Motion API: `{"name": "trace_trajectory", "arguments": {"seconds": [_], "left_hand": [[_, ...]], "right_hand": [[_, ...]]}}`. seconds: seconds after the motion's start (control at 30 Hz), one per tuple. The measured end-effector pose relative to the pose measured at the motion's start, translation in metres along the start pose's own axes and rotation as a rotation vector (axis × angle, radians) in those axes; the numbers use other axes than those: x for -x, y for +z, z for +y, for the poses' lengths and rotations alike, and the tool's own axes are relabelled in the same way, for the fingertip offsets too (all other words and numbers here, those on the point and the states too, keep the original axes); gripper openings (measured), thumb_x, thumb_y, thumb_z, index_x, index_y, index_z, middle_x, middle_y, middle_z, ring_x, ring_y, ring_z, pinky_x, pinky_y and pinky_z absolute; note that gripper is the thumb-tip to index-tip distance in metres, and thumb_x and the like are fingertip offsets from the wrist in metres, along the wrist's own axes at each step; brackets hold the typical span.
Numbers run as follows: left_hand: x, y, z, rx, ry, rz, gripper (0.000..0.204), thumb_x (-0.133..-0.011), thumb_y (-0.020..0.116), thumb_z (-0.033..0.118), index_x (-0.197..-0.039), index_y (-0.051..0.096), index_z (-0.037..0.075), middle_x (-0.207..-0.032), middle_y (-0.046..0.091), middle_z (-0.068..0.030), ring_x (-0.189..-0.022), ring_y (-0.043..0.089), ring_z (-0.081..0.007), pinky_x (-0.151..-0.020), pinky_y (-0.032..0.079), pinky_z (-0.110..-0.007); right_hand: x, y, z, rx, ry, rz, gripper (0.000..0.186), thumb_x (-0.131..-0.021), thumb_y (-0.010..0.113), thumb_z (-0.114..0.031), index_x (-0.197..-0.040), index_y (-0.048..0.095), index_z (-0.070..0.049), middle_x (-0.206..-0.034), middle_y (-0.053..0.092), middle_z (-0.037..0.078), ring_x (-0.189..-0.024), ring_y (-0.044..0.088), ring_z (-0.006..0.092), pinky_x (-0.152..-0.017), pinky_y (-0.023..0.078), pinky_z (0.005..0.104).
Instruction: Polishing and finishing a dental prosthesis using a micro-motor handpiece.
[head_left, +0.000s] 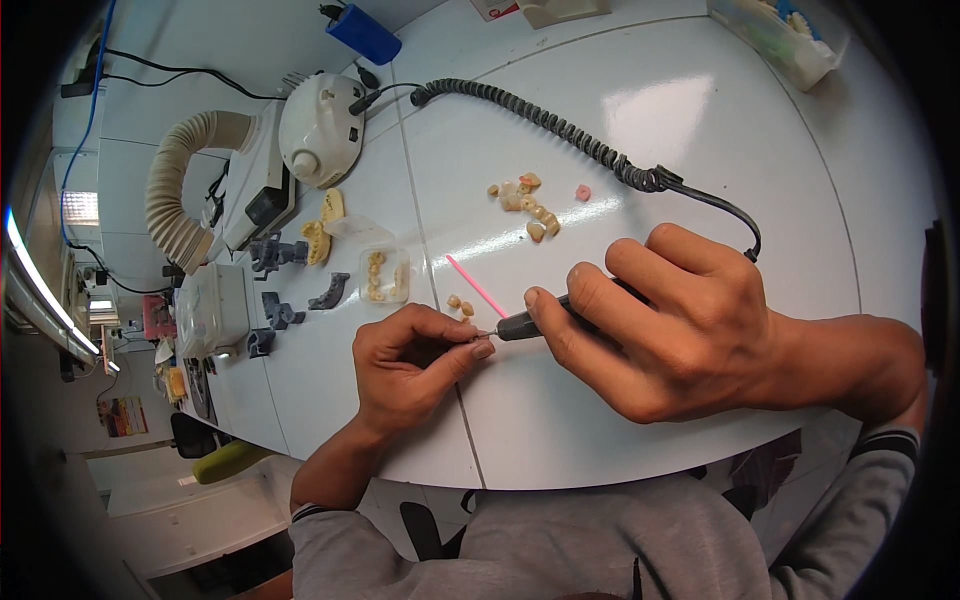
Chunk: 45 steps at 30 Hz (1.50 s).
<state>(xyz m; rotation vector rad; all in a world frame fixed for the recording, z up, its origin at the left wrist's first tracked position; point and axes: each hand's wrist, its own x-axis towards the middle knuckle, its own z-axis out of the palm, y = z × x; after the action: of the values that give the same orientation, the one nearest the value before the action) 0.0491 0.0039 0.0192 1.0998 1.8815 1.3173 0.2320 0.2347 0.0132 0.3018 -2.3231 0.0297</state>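
My right hand (670, 330) grips a black rotary handpiece (518, 326), its metal tip pointing left. Thumb and forefinger of my left hand (405, 365) are pinched together right at that tip, around something too small and covered to make out. Just beyond these fingers lie a few small tooth-coloured crowns (460, 304). A thin pink stick (475, 285) slants across the table behind the handpiece. Farther back sits a loose group of tooth-coloured crowns and bridges (515, 200), with a small pink piece (582, 192) to its right.
A coiled black cord (540, 115) links the handpiece to a white control unit (322, 130). At left stand a small clear box (402, 272) holding crowns, yellowish dental models (317, 242), grey models (278, 252) and a ribbed suction hose (172, 180). A clear bin (800, 62) is at far right.
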Motion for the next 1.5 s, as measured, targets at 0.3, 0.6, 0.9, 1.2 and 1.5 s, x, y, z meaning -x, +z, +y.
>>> {"name": "trace_trajectory", "arguments": {"seconds": [0.3,0.6,0.9,1.2,1.5], "left_hand": [[0.000,0.000,0.001,0.005,-0.007,0.003,0.017,-0.088,0.084,-0.012,-0.097,0.072,-0.002,-0.094,0.078,-0.0114,-0.089,0.077,-0.0152,-0.083,0.062,-0.029],[0.001,-0.003,-0.004,0.021,0.020,0.002,0.017,-0.090,0.083,-0.011,-0.099,0.071,-0.003,-0.097,0.079,-0.0134,-0.093,0.078,-0.0169,-0.085,0.064,-0.030],[-0.001,-0.003,-0.010,0.087,0.069,0.009,0.024,-0.090,0.079,-0.016,-0.102,0.064,-0.001,-0.102,0.078,-0.0193,-0.100,0.080,-0.0240,-0.090,0.068,-0.036],[-0.002,-0.012,-0.007,0.225,0.081,0.014,0.017,-0.095,0.076,-0.013,-0.106,0.070,-0.002,-0.106,0.078,-0.0182,-0.100,0.080,-0.0223,-0.086,0.067,-0.033],[-0.007,-0.041,-0.011,0.438,0.149,0.040,0.015,-0.095,0.080,-0.005,-0.109,0.077,0.000,-0.108,0.078,-0.0128,-0.100,0.078,-0.0181,-0.071,0.063,-0.024]], "right_hand": [[-0.002,0.001,-0.001,-0.014,0.012,0.017,0.031,-0.069,0.081,-0.011,-0.099,0.084,-0.006,-0.075,0.061,0.001,-0.063,0.054,0.0107,-0.050,0.035,0.0268],[-0.003,0.000,0.001,-0.005,0.023,0.048,0.029,-0.069,0.082,-0.011,-0.097,0.084,-0.007,-0.076,0.062,0.000,-0.062,0.053,0.0098,-0.049,0.033,0.0265],[0.000,0.002,0.007,-0.013,0.042,0.050,0.032,-0.070,0.087,-0.016,-0.101,0.082,-0.010,-0.076,0.063,0.000,-0.061,0.052,0.0096,-0.050,0.031,0.0274],[-0.019,-0.009,0.025,-0.154,0.163,-0.106,0.041,-0.069,0.095,-0.025,-0.104,0.080,-0.010,-0.079,0.061,-0.001,-0.064,0.057,0.0146,-0.056,0.040,0.0321],[-0.024,-0.004,0.031,-0.209,0.134,-0.150,0.050,-0.066,0.098,-0.021,-0.111,0.082,-0.007,-0.082,0.068,0.003,-0.064,0.060,0.0165,-0.056,0.042,0.0319]]}}
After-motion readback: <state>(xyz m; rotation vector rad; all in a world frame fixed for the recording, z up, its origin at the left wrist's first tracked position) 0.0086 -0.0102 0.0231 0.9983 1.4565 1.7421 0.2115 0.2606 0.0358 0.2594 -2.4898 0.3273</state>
